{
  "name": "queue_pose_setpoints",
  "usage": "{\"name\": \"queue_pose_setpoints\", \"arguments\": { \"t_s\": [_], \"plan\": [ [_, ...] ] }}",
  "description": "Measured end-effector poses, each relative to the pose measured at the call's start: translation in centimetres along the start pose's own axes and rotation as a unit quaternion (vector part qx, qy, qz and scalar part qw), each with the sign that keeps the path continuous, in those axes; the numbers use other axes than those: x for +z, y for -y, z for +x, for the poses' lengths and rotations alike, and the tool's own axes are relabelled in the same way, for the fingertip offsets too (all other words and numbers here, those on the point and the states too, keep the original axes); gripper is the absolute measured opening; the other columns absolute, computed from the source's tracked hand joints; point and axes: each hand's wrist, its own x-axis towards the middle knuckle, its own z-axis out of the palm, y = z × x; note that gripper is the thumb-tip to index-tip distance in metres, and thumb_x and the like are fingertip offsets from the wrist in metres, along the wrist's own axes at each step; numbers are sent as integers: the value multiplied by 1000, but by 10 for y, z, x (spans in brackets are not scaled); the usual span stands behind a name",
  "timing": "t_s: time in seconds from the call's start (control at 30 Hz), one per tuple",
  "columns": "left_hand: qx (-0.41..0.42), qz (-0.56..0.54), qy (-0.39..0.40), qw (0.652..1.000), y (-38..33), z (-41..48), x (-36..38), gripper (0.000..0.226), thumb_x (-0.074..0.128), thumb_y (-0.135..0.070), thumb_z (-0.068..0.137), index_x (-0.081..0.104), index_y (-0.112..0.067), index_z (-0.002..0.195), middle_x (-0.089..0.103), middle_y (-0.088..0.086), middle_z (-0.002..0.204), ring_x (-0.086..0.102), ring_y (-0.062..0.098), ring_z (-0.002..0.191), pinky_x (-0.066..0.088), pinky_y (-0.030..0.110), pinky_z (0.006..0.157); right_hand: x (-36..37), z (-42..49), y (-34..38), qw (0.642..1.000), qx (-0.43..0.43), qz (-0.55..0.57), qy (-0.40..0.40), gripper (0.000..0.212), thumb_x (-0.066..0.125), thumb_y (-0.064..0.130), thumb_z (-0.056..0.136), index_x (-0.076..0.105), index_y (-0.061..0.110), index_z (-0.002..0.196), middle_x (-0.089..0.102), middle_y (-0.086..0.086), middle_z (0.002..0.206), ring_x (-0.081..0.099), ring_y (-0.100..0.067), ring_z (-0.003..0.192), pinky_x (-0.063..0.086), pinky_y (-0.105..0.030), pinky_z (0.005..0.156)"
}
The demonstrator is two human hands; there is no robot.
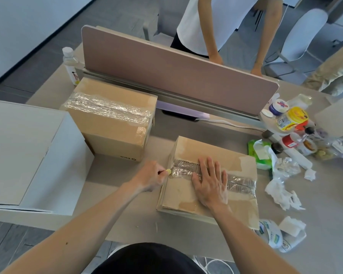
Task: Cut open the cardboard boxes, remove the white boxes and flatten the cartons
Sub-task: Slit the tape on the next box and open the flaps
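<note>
Cardboard under the blade: the near cardboard box [178,194] lies low and flat on the worktop [329,194] directly in front of you, its top seam sealed by a wrinkled band of clear tape [240,183]. Your left hand [152,175] is curled round a yellow-tipped cutter [168,171], whose tip touches the tape's left end at the box edge. Your right hand [210,180] lies flat, fingers straight and spread, pressing the lid across the tape and gripping nothing. The carton looks light, stiff at its walls but likely to give along the seam, and the tape looks slick. Bare cardboard beside the cut line is the better place to hold it down. A taller second cardboard box [111,123], its tape uncut, stands behind to the left, just beside large white panels [28,151]. Bottles and jars [291,123] and crumpled tissue [279,192] crowd the right.
</note>
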Motion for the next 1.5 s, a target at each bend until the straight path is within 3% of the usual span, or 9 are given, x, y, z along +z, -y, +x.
{"name": "queue_pose_setpoints", "arguments": {
  "t_s": [0.43,0.7,0.83,0.97,1.07,1.23,1.33,1.43,1.5],
  "plan": [
    [-40,-35,12,999,0,-27,3,56,51,-18,101,34,-16,47,34,-5,39,43,19,32,30,25,37,0,0,2,1000,2,-1,0,61,15,59,98,-4,43,154,-11,10,164,-12,-20,151,-8,-46,122],
    [-52,-47,-4,998,4,-42,6,48,53,-19,99,45,0,56,41,5,47,47,17,33,37,27,34,-2,-2,2,1000,0,4,-3,61,17,58,99,-1,42,155,-9,10,165,-10,-20,152,-7,-45,122],
    [-167,-131,-58,976,38,-51,10,32,50,-15,101,66,0,76,55,5,54,49,16,43,39,26,47,-2,0,1,1000,-1,10,-5,61,17,58,99,0,42,155,-8,10,165,-9,-19,152,-8,-45,122],
    [-277,-76,-3,958,90,-70,21,33,54,-18,96,63,-11,65,61,-3,59,55,9,52,37,19,50,0,1,0,1000,-1,10,-10,61,17,58,99,3,41,155,-5,9,165,-7,-20,152,-7,-45,122],
    [-308,-59,40,949,121,-86,32,33,64,-14,92,56,-15,60,64,0,62,68,16,62,51,25,63,2,1,-1,1000,-2,17,-15,60,18,58,99,5,41,155,-2,9,165,-5,-21,152,-6,-46,122],
    [-328,-86,-4,941,128,-95,39,13,74,-10,86,69,-5,74,74,6,69,74,18,64,62,36,71,6,1,-2,1000,-5,20,-17,59,19,57,99,6,41,155,-1,9,165,-4,-21,152,-5,-46,122],
    [-351,-97,-32,931,129,-98,44,11,81,-11,78,72,-5,78,74,5,67,73,20,61,62,39,71,6,-1,-3,999,-8,27,-17,59,21,57,100,8,40,155,1,9,165,-3,-21,152,-5,-46,122],
    [-363,-55,-45,929,129,-100,42,25,86,-21,70,65,-8,74,70,-2,68,68,13,60,55,27,65,6,2,-7,999,-24,45,-20,59,26,56,100,16,38,155,7,7,165,2,-22,152,-2,-46,122],
    [-366,-3,-55,929,125,-100,36,28,87,-32,69,67,-13,76,68,-5,75,64,10,69,48,27,63,3,3,-11,996,-36,74,-18,61,28,57,96,25,35,153,12,4,164,7,-22,151,0,-46,121]
  ]
}}
